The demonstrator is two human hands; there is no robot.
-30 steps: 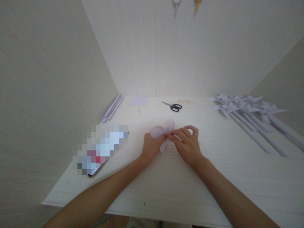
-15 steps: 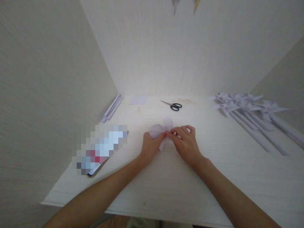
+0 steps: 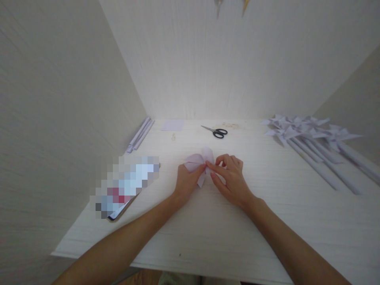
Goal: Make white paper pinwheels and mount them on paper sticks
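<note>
Both hands pinching at mid-table: left hand (image 3: 186, 183) clamped on the curled paper piece (image 3: 199, 163), right hand (image 3: 230, 179) gripping its centre with thumb and forefinger, fingers now drawn in tighter and nudged a touch leftward compared with half a second ago, paper loops bunched closer. Farther left, blurred phone (image 3: 126, 186) unmoved on the table (image 3: 208, 229). Beyond, scissors (image 3: 215, 131), paper square (image 3: 173, 125), rolled sticks (image 3: 140, 135) and finished pinwheels (image 3: 308, 136) unchanged.

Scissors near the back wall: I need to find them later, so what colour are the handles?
Black handles on the metal-bladed scissors, head view.
</note>
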